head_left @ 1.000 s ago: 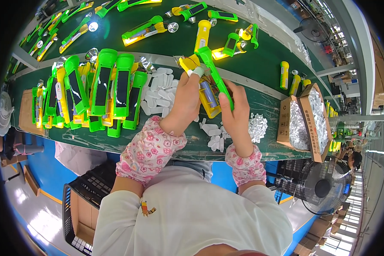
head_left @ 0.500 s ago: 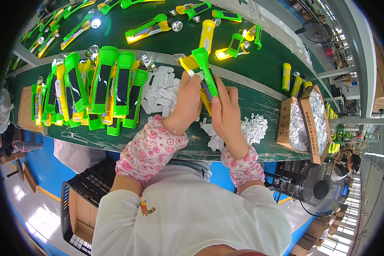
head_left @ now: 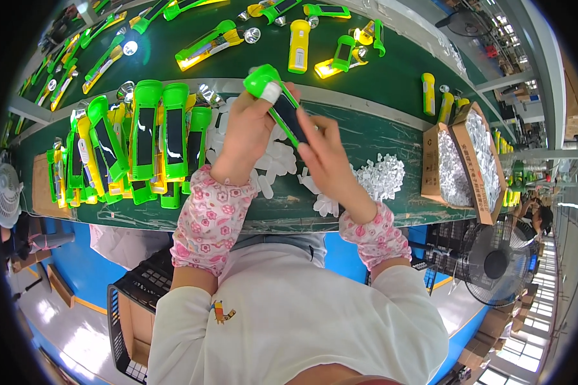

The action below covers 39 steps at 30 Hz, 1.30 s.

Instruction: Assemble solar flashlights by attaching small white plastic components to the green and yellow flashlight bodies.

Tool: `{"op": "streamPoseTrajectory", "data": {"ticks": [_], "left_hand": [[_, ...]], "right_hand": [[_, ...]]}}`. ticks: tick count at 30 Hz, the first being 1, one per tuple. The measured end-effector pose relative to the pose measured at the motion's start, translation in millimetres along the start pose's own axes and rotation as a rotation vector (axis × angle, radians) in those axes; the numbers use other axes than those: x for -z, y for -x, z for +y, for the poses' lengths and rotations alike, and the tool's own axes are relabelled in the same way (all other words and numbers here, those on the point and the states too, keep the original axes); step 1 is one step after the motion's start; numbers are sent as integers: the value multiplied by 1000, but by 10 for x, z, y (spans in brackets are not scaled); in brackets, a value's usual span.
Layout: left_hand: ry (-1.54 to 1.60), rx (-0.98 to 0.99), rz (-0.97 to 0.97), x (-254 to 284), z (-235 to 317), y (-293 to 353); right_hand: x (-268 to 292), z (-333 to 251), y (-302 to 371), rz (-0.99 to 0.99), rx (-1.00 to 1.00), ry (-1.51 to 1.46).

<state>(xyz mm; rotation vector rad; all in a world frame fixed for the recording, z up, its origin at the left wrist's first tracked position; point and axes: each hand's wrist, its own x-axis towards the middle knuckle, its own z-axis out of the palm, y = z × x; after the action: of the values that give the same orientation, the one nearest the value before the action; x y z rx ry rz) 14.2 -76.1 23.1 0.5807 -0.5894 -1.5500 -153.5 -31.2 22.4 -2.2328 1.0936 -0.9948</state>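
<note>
A green flashlight (head_left: 281, 110) with a dark panel on its face is held in the air between both hands, tilted, its wide green head up and to the left. My left hand (head_left: 245, 131) grips it near the head; its thumb, wrapped in white, presses on the green shell. My right hand (head_left: 327, 157) is closed around the lower end, fingers along the side. Beneath them on the green bench lie white oval plastic pieces (head_left: 277, 159), partly hidden by my left hand. A heap of small white parts (head_left: 380, 176) is beside my right wrist.
Many green and yellow flashlights (head_left: 146, 131) are stacked at the left of the bench. Open flashlight halves (head_left: 215, 46) and a yellow flashlight (head_left: 297, 46) lie on the green surface beyond. Cardboard boxes (head_left: 472, 163) of silvery parts stand right, near a fan (head_left: 496, 263).
The flashlight has been turned over: its open yellow inside showed before, and the green shell's panel side faces up now. Both hands have shifted; the left has moved left with the flashlight's head.
</note>
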Motion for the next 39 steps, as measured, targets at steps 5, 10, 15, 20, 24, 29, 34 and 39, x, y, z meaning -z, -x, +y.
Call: {"op": "streamPoseTrajectory", "data": {"ticks": [5,10,15,20,24,29,34,39], "left_hand": [[169,289,123,88,-219,116],[382,230,63,462,-5,-6],[423,172,6,319,98,-1],[480,154,37,214,3,13],[240,129,-8,202,-150,-11],[-91,57,-146,-87,-189,223],[-325,-30,-248,-186,-230,299],[-343,-72,-306,-89,-315,294]], "right_hand": [[9,-61,-133,6,197,258],[488,298,-86,-26,-116,8],[530,598,207,-249,-220,95],[360,668,252,-273,43,349],[408,802,242,-300,107,389],[666,286,-283,78,-114,-409],[493,81,-440,87,-15,-419],[498,70,-440,100,150,-280]]}}
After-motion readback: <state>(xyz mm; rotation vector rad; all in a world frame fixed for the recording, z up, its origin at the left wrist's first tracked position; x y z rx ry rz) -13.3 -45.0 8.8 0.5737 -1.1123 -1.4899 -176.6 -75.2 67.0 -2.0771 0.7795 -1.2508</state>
